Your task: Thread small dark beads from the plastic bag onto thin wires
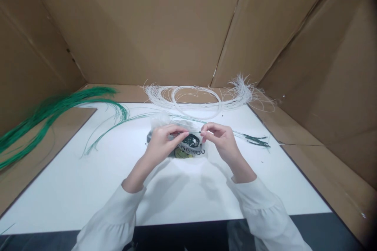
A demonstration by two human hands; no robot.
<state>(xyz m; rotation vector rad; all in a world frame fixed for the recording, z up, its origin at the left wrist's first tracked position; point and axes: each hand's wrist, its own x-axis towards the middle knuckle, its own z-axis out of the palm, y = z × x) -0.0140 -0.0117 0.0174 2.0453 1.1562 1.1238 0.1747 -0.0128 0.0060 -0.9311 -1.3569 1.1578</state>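
Note:
Above an open plastic bag (159, 119), a thin pale green strand (193, 132) is stretched between my two hands. My left hand (161, 139) pinches the strand between thumb and forefinger. My right hand (222, 139) is closed in a pinch at the strand's other end, where a small dark bead shows by the fingertips. Dark green, shiny beads (191, 140) fill the bag's opening just below the fingers. Printed letters and a yellow-green patch mark the front of the bag. The fingertips hide part of the strand.
A bundle of green strands (61, 110) lies at the left. Coiled white strands (197, 106) lie along the back. Several strands with dark beaded ends (256, 140) rest on the right of the white board (103, 192). Cardboard walls (141, 27) enclose the back and sides.

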